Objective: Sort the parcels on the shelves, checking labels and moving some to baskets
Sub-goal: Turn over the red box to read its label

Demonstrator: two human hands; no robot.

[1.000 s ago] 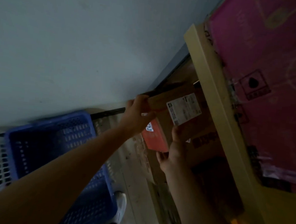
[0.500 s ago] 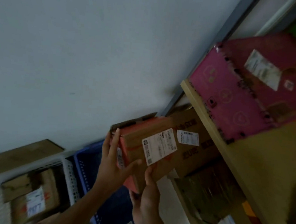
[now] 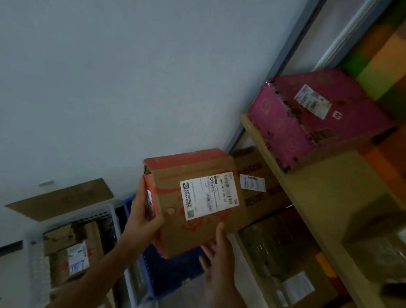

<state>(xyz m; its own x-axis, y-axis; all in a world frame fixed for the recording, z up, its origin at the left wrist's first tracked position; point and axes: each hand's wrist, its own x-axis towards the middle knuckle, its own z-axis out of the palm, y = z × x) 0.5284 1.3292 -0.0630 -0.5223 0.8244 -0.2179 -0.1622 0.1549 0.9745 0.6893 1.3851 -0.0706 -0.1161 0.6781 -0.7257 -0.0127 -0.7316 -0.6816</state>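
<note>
A brown cardboard parcel (image 3: 192,202) with orange-red edges and a white shipping label (image 3: 209,198) is held in the air, clear of the shelf. My left hand (image 3: 145,214) grips its left side, thumb on the front face. My right hand (image 3: 217,251) supports its lower right edge from beneath. Below the parcel stands a blue basket (image 3: 168,272). To its left, a white basket (image 3: 35,257) holds several brown boxes.
A wooden shelf unit (image 3: 317,189) fills the right side. A pink box (image 3: 306,121) sits on its upper board. Brown labelled parcels (image 3: 260,186) lie on the lower levels. A pale wall (image 3: 130,72) is behind, a wooden board (image 3: 61,198) leaning on it.
The parcel has come out of the lower shelf and up toward me, its label now facing me. The view has swung upward and the white basket has come into sight.
</note>
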